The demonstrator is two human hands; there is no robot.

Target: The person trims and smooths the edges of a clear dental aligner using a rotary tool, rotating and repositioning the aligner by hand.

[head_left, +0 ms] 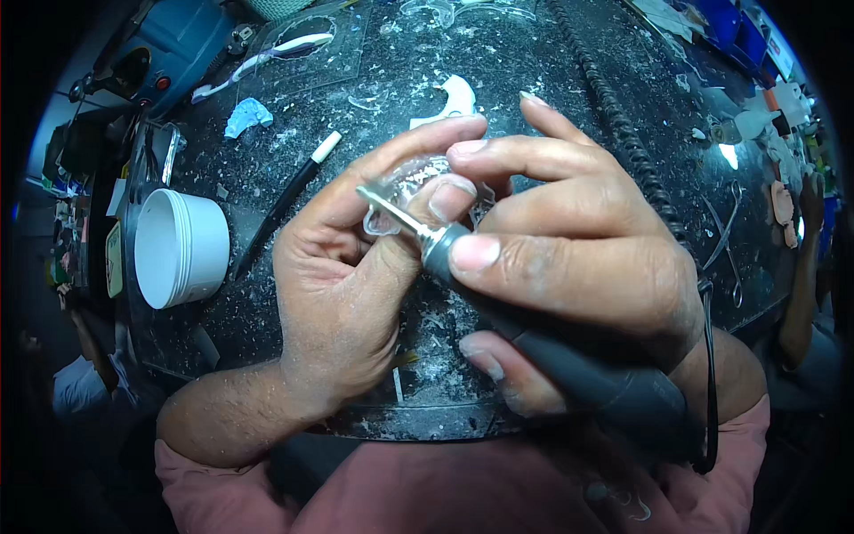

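Observation:
Between the fingers and thumb of my left hand (pixel 325 258) is a clear, thin plastic dental aligner (pixel 382 224), partly covered by my fingers. My right hand (pixel 578 209) grips a dark rotary handpiece (pixel 569 356), its thumb near the metal collar. The slim metal bur (pixel 391 210) at its front points up and left, across my left thumb and in front of the aligner. Whether the bur touches the plastic I cannot tell. Fingertips of my right hand rest close to the aligner's far side, near my left index finger.
White shavings dust the dark table (pixel 445 347). At left stand a white tub (pixel 205 249), a black pen-like tool (pixel 285 200) and a blue lump (pixel 247 117). Behind my hands lies a white curved piece (pixel 458 96). A coiled cord (pixel 614 116) and metal scissor-like tool (pixel 728 231) lie right.

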